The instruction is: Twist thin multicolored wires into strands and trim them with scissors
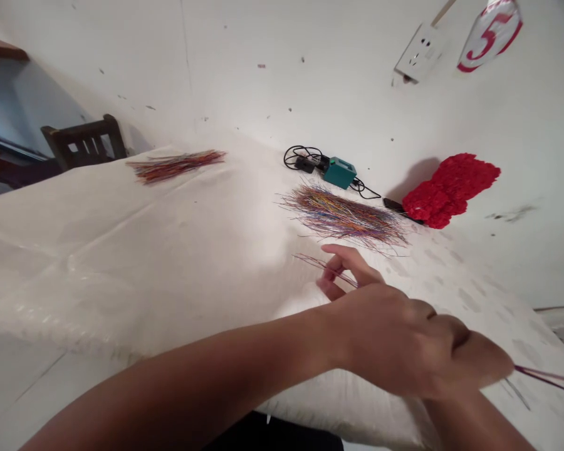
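Observation:
My left hand (pixel 418 341) reaches across from the lower left, closed in a fist. Thin reddish-purple wires (pixel 545 378) stick out of its far right side. Partly hidden behind it, my right hand (pixel 355 268) shows only its curled fingers and thumb. A few thin strands run between those fingers, their loose ends (pixel 305 257) pointing left. Whether both hands hold the same strands is hidden by the left hand. Just beyond the right fingers lies a loose, spread pile of multicoloured wires (pixel 348 216).
A neater bundle of reddish wires (pixel 178 167) lies at the table's far left. Against the wall are a teal box (pixel 339 173) with black cables and a crumpled red decoration (pixel 446 194). A pale cover (pixel 169 250) spreads over the table. Behind its left edge stands a wooden chair (pixel 87 145).

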`<state>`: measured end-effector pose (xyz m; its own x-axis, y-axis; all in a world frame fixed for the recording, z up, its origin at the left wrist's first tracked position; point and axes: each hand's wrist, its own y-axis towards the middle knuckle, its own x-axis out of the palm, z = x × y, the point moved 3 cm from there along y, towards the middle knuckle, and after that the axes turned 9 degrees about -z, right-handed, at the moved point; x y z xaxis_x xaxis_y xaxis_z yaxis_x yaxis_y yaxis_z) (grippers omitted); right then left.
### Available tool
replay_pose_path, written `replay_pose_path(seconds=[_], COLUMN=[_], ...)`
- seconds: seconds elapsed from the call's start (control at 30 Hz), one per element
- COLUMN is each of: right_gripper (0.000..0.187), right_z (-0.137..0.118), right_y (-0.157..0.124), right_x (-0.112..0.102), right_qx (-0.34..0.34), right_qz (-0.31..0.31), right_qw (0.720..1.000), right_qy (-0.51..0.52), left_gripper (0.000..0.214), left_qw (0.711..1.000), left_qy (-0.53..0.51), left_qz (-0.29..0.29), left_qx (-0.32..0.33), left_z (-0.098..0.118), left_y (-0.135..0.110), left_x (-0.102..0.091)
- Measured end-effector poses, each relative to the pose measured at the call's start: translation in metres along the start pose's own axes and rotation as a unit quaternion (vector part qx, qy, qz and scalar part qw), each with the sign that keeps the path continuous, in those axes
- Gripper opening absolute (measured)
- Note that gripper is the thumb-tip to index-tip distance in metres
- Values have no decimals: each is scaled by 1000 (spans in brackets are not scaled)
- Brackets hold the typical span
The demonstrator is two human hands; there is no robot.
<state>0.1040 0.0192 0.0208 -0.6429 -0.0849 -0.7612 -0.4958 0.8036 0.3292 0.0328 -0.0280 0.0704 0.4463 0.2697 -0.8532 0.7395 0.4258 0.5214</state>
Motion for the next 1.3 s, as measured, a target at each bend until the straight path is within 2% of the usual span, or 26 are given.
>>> replay_pose_path(seconds=[0.03, 0.1, 0.17, 0.23, 0.33, 0.5, 0.67, 0.8, 0.9, 1.0, 1.13, 1.23, 1.3], right_gripper=[37, 30, 24, 21, 17, 10, 24, 24, 23, 19, 15, 13, 14], right_z=[-3, -10, -14, -15, -13, -8, -3, 1, 5, 5, -1, -2, 1], right_y=[6, 16, 22, 25, 24, 18, 17, 17, 14, 11, 8, 8, 8], right_x=[6, 11, 9, 5, 0, -5, -4, -7, -11, -11, -4, 0, 0], right_qx=[-20, -85, -150, -182, -160, -119, -102, -94, -64, -63, -111, -116, -99], right_qz=[-29, -42, -41, -37, -24, 31, 17, 41, 62, 60, 26, 42, 51], right_qw=[999, 994, 987, 983, 984, 975, 975, 966, 957, 966, 984, 988, 989], right_qy=[32, 48, 35, 3, -69, -184, -198, -239, -276, -243, -139, -88, -94], left_gripper=[40, 46, 45, 43, 39, 32, 25, 22, 19, 17, 14, 13, 14], left_qw=[1000, 997, 995, 993, 992, 982, 976, 971, 970, 970, 966, 967, 969], left_qy=[-4, -7, -11, -19, -19, -38, -20, -13, -19, -27, -30, -23, -16], left_qz=[16, 54, 82, 96, 101, 159, 188, 208, 214, 213, 223, 224, 218], left_qx=[23, 62, 64, 64, 69, 91, 106, 119, 118, 117, 125, 120, 118], left_z=[3, 8, 10, 11, 12, 12, 13, 12, 12, 12, 12, 12, 12], left_y=[-1, -3, -4, -5, -5, -5, -4, -5, -6, -5, -4, -4, -4], left_x=[0, 1, 1, 1, 2, 7, 14, 12, 9, 10, 15, 16, 16])
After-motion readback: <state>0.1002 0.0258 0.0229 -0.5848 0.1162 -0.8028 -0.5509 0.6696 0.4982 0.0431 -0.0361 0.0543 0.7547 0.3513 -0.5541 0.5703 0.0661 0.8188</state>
